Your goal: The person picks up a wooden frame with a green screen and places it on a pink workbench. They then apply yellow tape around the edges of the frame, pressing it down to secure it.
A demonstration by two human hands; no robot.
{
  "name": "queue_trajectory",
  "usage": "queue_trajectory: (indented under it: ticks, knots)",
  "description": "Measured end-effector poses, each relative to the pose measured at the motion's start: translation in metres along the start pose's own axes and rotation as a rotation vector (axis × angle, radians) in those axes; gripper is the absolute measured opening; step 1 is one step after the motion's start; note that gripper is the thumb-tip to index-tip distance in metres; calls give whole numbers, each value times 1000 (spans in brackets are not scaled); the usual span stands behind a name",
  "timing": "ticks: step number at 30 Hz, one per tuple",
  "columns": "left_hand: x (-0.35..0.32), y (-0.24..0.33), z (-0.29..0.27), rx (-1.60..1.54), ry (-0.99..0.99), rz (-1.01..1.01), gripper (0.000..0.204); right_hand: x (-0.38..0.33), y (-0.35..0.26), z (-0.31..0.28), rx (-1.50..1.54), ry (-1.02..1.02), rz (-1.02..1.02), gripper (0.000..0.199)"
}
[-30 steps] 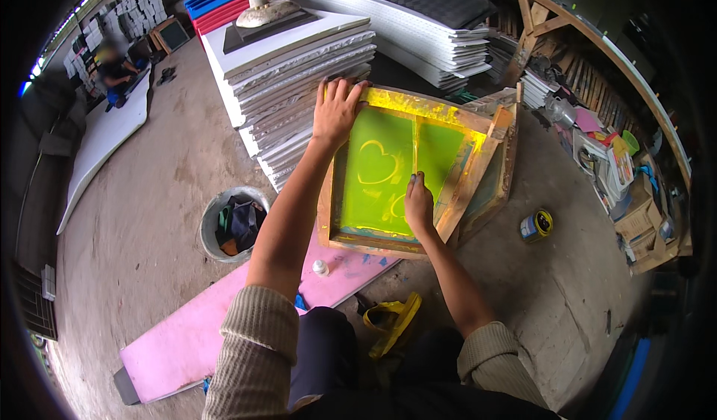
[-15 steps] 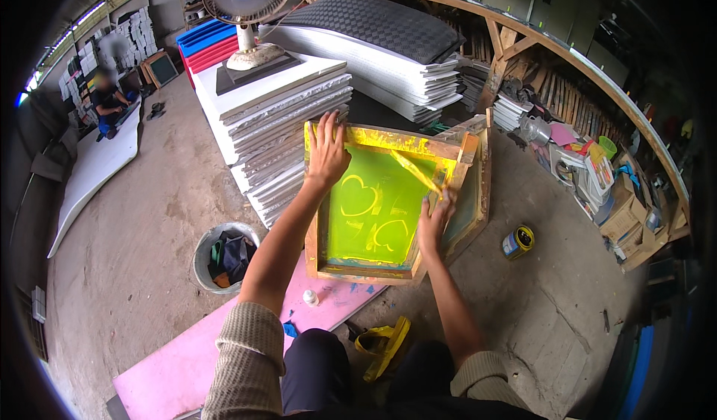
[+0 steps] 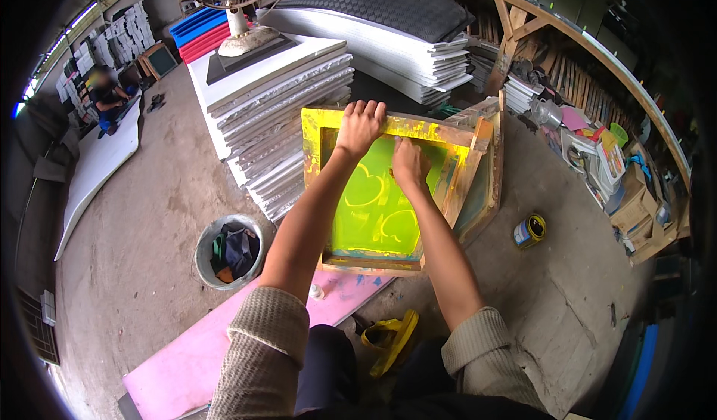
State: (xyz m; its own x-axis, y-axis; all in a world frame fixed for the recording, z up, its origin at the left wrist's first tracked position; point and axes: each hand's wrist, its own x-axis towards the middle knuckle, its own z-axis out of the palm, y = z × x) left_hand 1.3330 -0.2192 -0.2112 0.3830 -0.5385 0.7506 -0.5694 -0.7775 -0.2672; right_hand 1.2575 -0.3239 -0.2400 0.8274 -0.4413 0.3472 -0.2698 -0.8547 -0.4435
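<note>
A wooden screen-printing frame (image 3: 312,147), smeared with yellow ink, leans tilted in front of me. Its green mesh (image 3: 364,229) carries heart-like outlines in yellow. My left hand (image 3: 361,127) is closed over the far top bar, fingers hooked past its edge. Inside the frame, near the top of the mesh, my right hand (image 3: 410,163) is closed in a fist. The yellow-smeared squeegee it held a moment earlier is almost wholly hidden behind the fingers now. Behind this frame, on the right, stands another wooden frame (image 3: 489,184).
White foam sheets (image 3: 280,84) are stacked beyond, bearing a fan (image 3: 246,40). A bucket of rags (image 3: 200,259) stands left, an ink can (image 3: 530,231) right. A pink board (image 3: 194,353) and yellow sandal (image 3: 396,341) lie near me. Far left, another person (image 3: 110,100) sits.
My right hand has moved left and up across the mesh with the squeegee, which has swung out of sight. My left hand has slid right along the top bar.
</note>
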Motion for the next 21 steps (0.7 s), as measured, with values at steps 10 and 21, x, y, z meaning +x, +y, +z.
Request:
queue_trajectory:
  ticks: [10,21]
  knots:
    - [2,-8,-64,-168,-378,68,52,-37,7,-3,189,201,-248,19]
    - [-1,-21,-97,-160,-453,82,66,-33,-2,6,424,78,-254,31]
